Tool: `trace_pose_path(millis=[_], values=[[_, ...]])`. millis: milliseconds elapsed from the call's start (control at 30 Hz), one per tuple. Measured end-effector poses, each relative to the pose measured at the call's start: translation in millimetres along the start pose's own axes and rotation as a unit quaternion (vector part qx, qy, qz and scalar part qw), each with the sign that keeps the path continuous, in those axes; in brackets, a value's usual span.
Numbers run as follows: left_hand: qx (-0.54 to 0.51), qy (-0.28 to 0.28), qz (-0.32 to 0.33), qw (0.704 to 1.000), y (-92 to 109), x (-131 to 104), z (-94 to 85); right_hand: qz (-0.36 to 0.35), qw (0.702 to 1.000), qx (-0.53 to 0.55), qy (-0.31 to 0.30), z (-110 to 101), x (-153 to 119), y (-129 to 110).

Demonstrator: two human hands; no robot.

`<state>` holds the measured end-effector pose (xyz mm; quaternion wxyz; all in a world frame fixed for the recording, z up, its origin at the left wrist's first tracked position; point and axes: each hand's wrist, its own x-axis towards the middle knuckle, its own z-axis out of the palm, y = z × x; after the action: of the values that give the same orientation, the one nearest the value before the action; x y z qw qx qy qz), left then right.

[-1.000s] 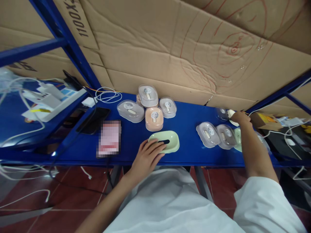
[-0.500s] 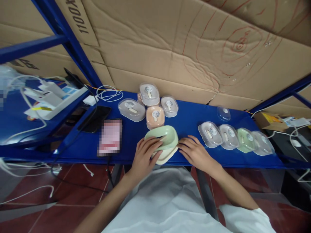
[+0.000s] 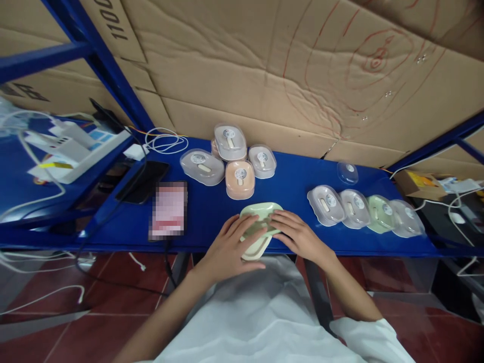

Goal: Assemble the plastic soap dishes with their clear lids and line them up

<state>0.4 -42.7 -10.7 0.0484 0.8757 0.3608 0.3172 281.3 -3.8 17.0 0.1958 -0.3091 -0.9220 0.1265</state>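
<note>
At the table's near edge, a pale green soap dish (image 3: 260, 207) rests tilted over a cream tray (image 3: 254, 250). My left hand (image 3: 231, 247) lies across its left side, fingers spread and thumb stretched away toward me. From the right, my right hand (image 3: 298, 233) grips the green dish, its fingertips over the rim and inside; part of the dish is hidden under both hands. Just beyond stands a peach soap box (image 3: 240, 189) with a clear lid.
Several lidded soap boxes (image 3: 201, 174) are grouped behind, and a row of others (image 3: 327, 212) stands right. A loose clear lid (image 3: 347, 173) lies at the back right. Left are a pixelated screen (image 3: 168, 209), a black device (image 3: 141, 181) and white cables (image 3: 166, 138). Cardboard (image 3: 242, 65) walls the back.
The green dish has shifted slightly right and toward me over the cream tray. My right hand has moved from beside it onto its rim; my left thumb has swung away from the tray.
</note>
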Motion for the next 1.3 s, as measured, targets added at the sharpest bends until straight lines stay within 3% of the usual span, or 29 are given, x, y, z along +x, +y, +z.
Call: trace_pose_path(millis=[200, 433, 700, 967, 1167, 1233, 1300], values=[[0.007, 0.069, -0.017, 0.997, -4.4, -0.4, 4.9, -0.013, 1.000, 0.017, -0.002, -10.5, 6.6, 6.1], [0.076, 0.094, -0.071, 0.990, -6.4, 0.8, 8.3, -0.034, 0.999, 0.007, -0.026, -9.1, 30.3, 5.0], [0.078, 0.055, -0.087, 0.992, -3.5, 2.8, 6.1, -0.032, 0.997, 0.004, -0.064, -2.3, 44.8, 12.0], [0.065, 0.110, -0.078, 0.989, -4.3, 5.7, 7.9, -0.039, 0.999, -0.002, -0.003, 0.3, 46.6, 22.8], [0.048, 0.074, -0.084, 0.993, -4.2, 8.1, 6.0, -0.035, 0.998, -0.041, -0.020, 13.7, 41.0, 12.4], [0.031, 0.067, -0.081, 0.994, -4.2, 8.6, 5.0, -0.043, 0.997, -0.062, -0.028, 3.1, 36.1, 10.8], [0.019, 0.059, -0.075, 0.995, -3.7, 8.8, 4.1, -0.009, 0.996, -0.085, -0.028, -22.5, 32.9, 21.9]])
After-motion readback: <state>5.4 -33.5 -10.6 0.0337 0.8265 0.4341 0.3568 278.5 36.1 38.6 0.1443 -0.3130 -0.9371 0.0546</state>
